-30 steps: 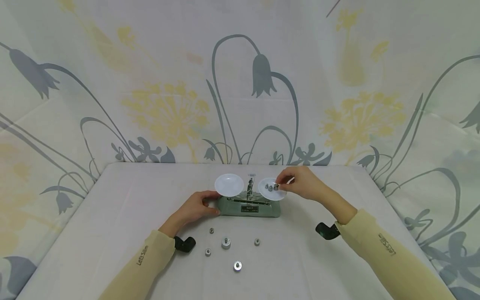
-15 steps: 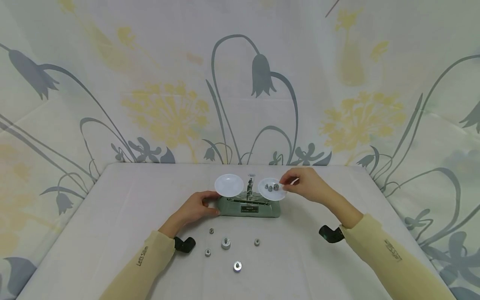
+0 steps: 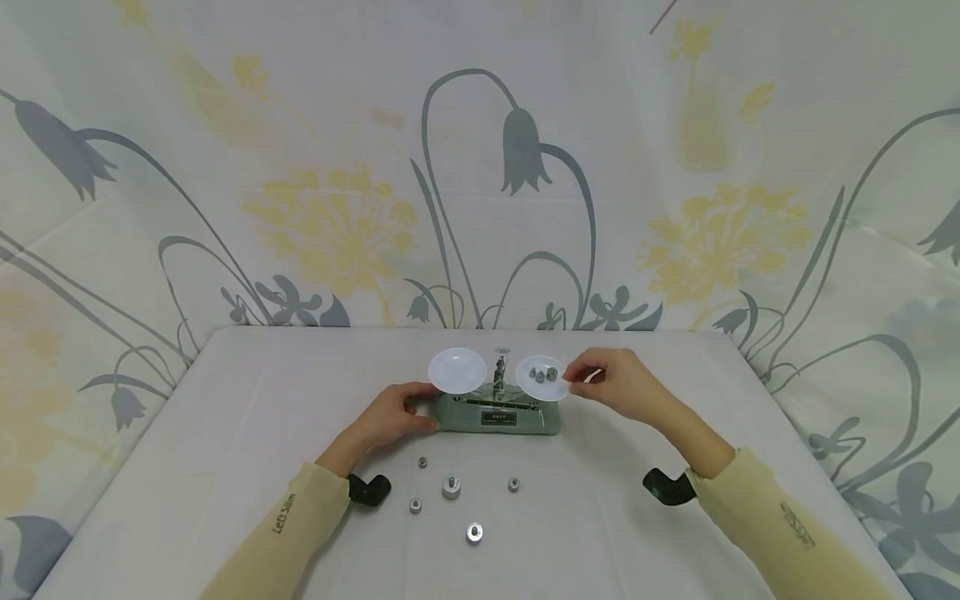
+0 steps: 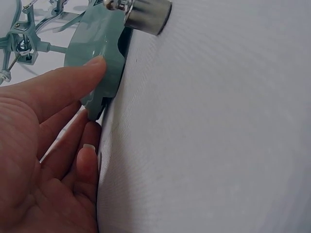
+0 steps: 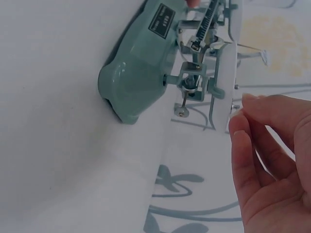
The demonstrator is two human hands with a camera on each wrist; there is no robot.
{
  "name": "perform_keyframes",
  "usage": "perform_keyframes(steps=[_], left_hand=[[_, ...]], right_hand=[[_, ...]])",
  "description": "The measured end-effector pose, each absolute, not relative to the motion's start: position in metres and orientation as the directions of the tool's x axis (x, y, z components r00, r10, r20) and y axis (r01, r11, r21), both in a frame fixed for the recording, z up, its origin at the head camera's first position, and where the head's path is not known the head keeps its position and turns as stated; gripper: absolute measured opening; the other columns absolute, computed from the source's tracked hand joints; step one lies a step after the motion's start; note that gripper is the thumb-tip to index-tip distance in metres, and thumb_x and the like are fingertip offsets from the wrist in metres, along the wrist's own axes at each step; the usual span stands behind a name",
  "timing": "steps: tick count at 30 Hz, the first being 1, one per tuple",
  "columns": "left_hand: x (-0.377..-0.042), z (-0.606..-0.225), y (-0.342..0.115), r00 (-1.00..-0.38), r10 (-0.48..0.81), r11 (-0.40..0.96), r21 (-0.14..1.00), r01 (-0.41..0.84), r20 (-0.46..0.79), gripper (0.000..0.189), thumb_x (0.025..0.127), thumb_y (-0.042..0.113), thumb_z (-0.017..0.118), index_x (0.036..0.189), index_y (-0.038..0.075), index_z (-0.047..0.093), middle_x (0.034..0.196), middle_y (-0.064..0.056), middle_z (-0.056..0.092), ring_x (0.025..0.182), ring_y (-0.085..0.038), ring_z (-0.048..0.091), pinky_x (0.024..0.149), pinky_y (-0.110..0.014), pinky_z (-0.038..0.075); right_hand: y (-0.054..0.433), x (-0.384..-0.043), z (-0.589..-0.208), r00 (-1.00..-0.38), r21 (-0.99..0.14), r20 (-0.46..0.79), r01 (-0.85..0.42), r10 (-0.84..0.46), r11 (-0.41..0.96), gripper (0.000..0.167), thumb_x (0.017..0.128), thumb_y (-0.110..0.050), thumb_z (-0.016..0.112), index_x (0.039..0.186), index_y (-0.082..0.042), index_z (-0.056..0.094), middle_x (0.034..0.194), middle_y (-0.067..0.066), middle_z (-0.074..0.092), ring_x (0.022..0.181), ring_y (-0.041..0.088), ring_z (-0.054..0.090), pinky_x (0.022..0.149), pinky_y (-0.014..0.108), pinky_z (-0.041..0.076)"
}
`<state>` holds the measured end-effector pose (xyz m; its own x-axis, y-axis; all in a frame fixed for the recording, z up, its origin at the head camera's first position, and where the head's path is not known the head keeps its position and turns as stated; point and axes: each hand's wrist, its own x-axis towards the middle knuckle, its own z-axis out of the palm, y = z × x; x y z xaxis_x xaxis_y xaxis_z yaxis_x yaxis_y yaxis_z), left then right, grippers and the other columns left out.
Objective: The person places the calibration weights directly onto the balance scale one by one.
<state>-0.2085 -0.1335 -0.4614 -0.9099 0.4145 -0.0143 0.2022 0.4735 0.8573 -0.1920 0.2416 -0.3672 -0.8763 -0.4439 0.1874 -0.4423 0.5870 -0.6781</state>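
A green balance scale [image 3: 498,417] with two white pans stands on the white cloth. My left hand [image 3: 386,417] grips the left end of its base; in the left wrist view the thumb [image 4: 87,73] lies on the front face, with fingers behind. Three metal weights [image 3: 541,376] sit on the right pan [image 3: 537,392]; the left pan [image 3: 457,371] bears nothing. My right hand [image 3: 611,382] is at the right pan's outer rim, thumb and forefinger tips close together. I cannot tell whether they pinch the rim.
Several more metal weights stand in front of the scale, among them a large one [image 3: 452,487], one nearest the front [image 3: 475,533] and a smaller one [image 3: 513,484] to the right. Flowered cloth [image 3: 480,208] hangs behind the table.
My right hand has let go of the largest weight on the right pan and drawn back right to the rim, its wrist lower. The left hand has stayed on the base.
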Motion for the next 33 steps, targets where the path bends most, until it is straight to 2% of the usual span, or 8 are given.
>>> perform_keyframes(steps=[10, 20, 25, 33], left_hand=[[-0.208, -0.461, -0.134, -0.908, 0.418, 0.471, 0.857, 0.210, -0.007, 0.055, 0.079, 0.010, 0.083, 0.130, 0.006, 0.064, 0.133, -0.009, 0.062, 0.123, -0.027, 0.053, 0.096, -0.041, 0.042], [-0.209, -0.462, -0.134, -0.909, 0.416, 0.467, 0.862, 0.198, -0.017, 0.055, 0.079, 0.010, 0.083, 0.131, 0.006, 0.064, 0.134, -0.009, 0.061, 0.125, -0.028, 0.052, 0.098, -0.042, 0.041], [-0.209, -0.462, -0.134, -0.909, 0.416, 0.461, 0.866, 0.192, -0.020, 0.055, 0.079, 0.010, 0.083, 0.130, 0.006, 0.064, 0.134, -0.009, 0.061, 0.125, -0.028, 0.052, 0.099, -0.043, 0.041], [-0.208, -0.462, -0.133, -0.911, 0.413, 0.469, 0.861, 0.197, -0.016, 0.054, 0.079, 0.009, 0.083, 0.130, 0.006, 0.065, 0.134, -0.009, 0.061, 0.126, -0.028, 0.052, 0.099, -0.043, 0.041]], right_hand=[[0.235, -0.175, -0.375, -0.854, -0.695, 0.209, -0.473, -0.477, 0.542, 0.015, 0.084, 0.003, 0.076, 0.094, -0.006, 0.073, 0.092, 0.000, 0.069, 0.085, 0.016, 0.065, 0.076, 0.030, 0.055], [0.228, -0.168, -0.384, -0.801, -0.678, 0.295, -0.559, -0.521, 0.477, 0.018, 0.082, 0.007, 0.075, 0.096, -0.004, 0.073, 0.092, 0.001, 0.069, 0.082, 0.011, 0.065, 0.073, 0.031, 0.056], [0.226, -0.165, -0.386, -0.792, -0.680, 0.315, -0.573, -0.523, 0.458, 0.020, 0.082, 0.008, 0.075, 0.095, -0.008, 0.073, 0.093, -0.001, 0.069, 0.082, 0.011, 0.065, 0.072, 0.029, 0.056], [0.217, -0.156, -0.390, -0.770, -0.696, 0.321, -0.587, -0.552, 0.413, 0.027, 0.082, 0.009, 0.075, 0.093, -0.016, 0.073, 0.092, 0.005, 0.070, 0.080, 0.011, 0.065, 0.071, 0.028, 0.055]])
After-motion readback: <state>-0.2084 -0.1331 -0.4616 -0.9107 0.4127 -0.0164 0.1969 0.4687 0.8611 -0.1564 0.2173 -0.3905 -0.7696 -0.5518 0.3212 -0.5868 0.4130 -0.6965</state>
